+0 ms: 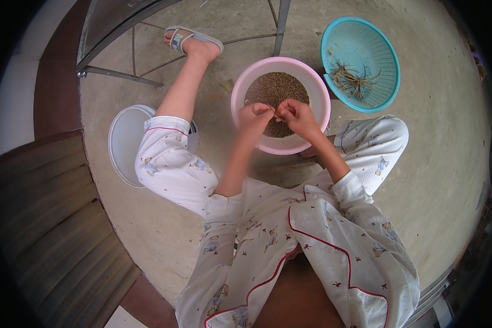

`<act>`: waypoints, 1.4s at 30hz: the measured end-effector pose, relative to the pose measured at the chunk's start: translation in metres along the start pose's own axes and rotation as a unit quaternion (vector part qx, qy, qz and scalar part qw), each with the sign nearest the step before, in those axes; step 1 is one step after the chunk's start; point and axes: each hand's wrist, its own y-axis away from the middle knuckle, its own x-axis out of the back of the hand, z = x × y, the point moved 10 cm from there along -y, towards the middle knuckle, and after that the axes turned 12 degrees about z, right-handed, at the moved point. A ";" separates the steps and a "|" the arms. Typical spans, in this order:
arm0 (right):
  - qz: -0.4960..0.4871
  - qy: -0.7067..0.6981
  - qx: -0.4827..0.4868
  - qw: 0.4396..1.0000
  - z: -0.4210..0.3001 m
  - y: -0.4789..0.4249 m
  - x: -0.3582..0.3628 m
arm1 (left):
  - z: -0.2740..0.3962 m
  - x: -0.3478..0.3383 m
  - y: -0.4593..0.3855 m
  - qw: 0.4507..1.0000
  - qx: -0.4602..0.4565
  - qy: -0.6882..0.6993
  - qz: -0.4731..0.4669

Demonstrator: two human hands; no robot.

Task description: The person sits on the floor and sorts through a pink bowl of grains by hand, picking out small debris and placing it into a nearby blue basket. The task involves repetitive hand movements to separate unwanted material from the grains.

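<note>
A pink-rimmed basin stands on the floor in front of me, holding a layer of small brown seeds or grains. Over it my left hand and my right hand meet, fingertips close together. Between them they pinch something small and thin, mostly hidden by the fingers; I cannot tell exactly what it is. Both thumbs and forefingers are bent inward, above the grains rather than in them.
To the upper right, a turquoise plastic colander holds dry brown stalks. A white bucket stands beside my left knee. A metal-framed table with thin crossbars is at the upper left, near my sandalled foot. Below lies concrete floor.
</note>
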 end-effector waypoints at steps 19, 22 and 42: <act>0.088 0.327 0.232 0.912 -0.046 0.012 0.001 | -0.018 0.001 -0.007 0.999 0.026 -0.024 0.008; 0.078 0.327 0.226 0.914 -0.043 0.011 0.000 | -0.019 -0.001 -0.004 0.998 0.060 0.013 -0.018; -0.024 0.242 0.103 0.965 0.004 0.000 0.010 | -0.008 0.028 -0.017 0.987 0.061 0.130 0.068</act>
